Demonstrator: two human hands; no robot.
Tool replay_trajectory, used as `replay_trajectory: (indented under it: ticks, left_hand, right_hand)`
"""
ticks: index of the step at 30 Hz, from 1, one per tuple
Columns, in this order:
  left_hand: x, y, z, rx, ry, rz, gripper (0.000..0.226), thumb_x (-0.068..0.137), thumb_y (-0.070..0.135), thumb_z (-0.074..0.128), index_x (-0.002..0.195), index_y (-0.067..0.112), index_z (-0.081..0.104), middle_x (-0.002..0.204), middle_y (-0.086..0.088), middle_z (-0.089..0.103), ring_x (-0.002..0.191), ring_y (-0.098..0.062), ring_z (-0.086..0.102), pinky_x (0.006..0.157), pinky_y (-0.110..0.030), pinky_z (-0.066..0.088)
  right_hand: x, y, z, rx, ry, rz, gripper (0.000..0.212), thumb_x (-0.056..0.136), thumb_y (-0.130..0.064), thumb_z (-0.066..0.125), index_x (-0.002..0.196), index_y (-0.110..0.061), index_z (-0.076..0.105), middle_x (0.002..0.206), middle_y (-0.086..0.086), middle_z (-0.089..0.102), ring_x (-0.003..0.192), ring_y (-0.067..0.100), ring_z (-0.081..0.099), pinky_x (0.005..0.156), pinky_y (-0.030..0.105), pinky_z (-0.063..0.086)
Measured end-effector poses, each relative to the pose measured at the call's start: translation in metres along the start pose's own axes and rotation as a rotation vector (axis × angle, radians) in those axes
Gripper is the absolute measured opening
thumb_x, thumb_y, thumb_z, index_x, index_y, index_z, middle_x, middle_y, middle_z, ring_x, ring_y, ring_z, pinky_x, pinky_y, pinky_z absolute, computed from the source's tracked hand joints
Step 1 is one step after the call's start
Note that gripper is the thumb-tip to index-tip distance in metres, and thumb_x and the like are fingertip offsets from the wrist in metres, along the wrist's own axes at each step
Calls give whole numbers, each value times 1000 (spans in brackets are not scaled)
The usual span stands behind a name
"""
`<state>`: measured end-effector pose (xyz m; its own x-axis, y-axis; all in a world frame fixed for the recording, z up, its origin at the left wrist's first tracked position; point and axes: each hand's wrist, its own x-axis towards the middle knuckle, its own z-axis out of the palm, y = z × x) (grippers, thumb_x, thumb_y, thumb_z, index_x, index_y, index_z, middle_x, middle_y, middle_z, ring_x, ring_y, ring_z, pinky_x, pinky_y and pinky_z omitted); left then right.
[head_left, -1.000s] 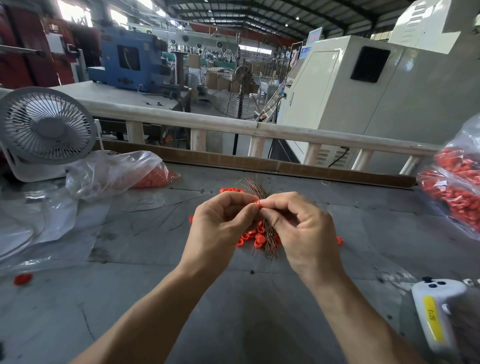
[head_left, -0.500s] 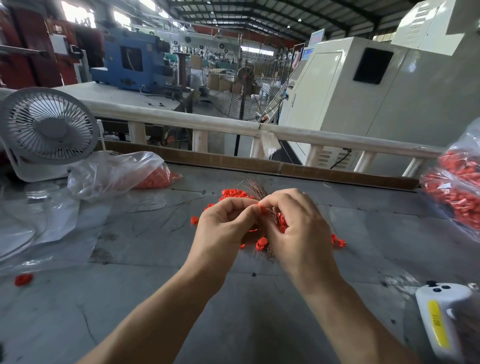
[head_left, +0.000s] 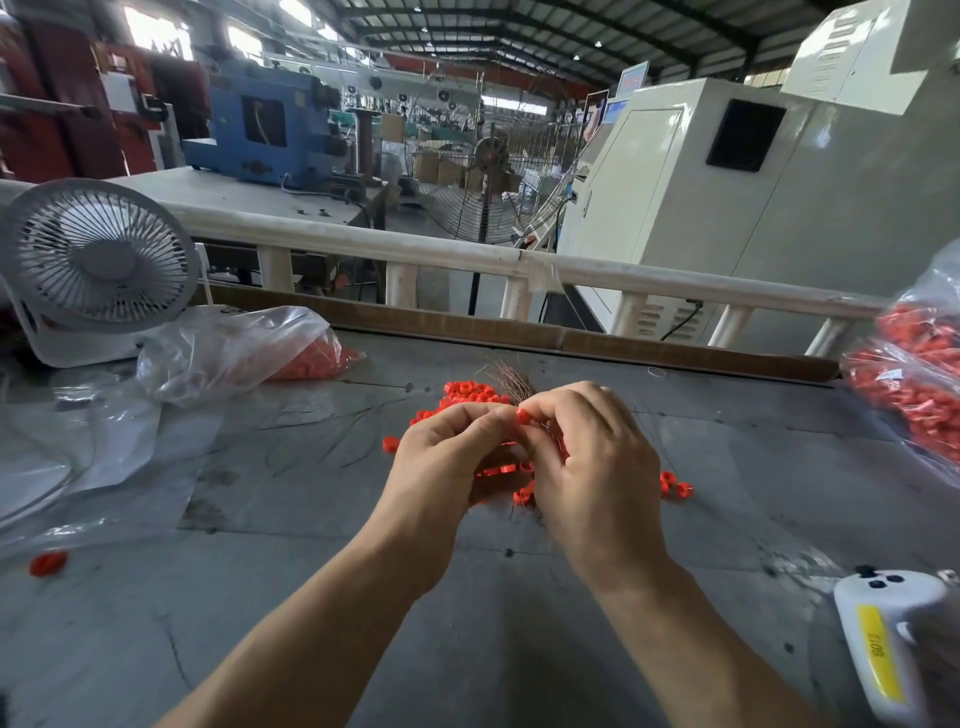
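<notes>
Above the grey table, my left hand and my right hand meet fingertip to fingertip. Between them they pinch a small red plastic ring. More red pieces show inside my left palm. A loose pile of red rings lies on the table just behind the hands, and a bundle of thin brown wires fans out past my right knuckles. Whether my right hand also holds a wire is hidden by its fingers.
A white desk fan stands at the back left beside a clear bag of red rings. A larger bag of red parts sits at the right edge. A white device with a yellow label lies front right. A stray ring lies far left.
The hands stay together over the pile, shifting only slightly. The view has tilted a little, so more of the red pile shows behind the hands.
</notes>
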<state>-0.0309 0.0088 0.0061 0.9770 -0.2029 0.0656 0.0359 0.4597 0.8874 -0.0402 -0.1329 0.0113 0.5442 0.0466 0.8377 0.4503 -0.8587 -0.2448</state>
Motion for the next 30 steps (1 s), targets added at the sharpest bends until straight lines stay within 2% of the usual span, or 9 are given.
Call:
replay_trajectory:
  ticks: [5,9,14,20,24,30]
  left_hand:
    - [0,1,0,30,-16,1,23,98,19,64,107,-1,73,92,-20,71,82,-26,69,68,-29,57]
    - [0,3,1,25,-11,17,23,99,17,62,104,-4,72,84,-18,68,73,-22,66,60,-26,54]
    - [0,7,0,43,-12,43,21,100,18,61,98,1,73,81,-19,64,71,-26,61,63,-34,51]
    - [0,8,-2,44,-14,111,19,97,19,65,98,3,75,82,-17,64,71,-25,64,62,-32,54]
    - [0,8,-4,67,-2,127,17,97,16,64,97,5,76,86,-18,68,72,-26,65,61,-33,55]
    - [0,8,-5,66,42,135,16,96,18,67,98,3,74,84,-19,68,73,-29,66,61,-35,56]
  right_hand:
    - [0,1,1,1,13,-63,5,91,-14,73,89,-12,69,90,-2,66,87,22,60,79,30,46]
    - [1,0,1,27,46,-95,11,94,-16,70,85,-9,69,87,0,65,84,22,57,79,31,47]
    - [4,0,-2,68,47,-98,11,96,-18,71,90,-9,70,92,0,65,88,22,58,82,30,47]
    - [3,-3,-6,125,-9,-63,11,96,-22,72,104,-15,70,91,-6,65,79,12,61,68,32,52]
    - [1,-6,-6,194,-27,-70,15,93,-20,75,104,-14,69,94,-6,66,81,10,62,72,29,54]
    - [-1,-4,-3,269,-67,-23,12,94,-14,75,105,-11,71,99,-5,68,89,13,68,76,36,57]
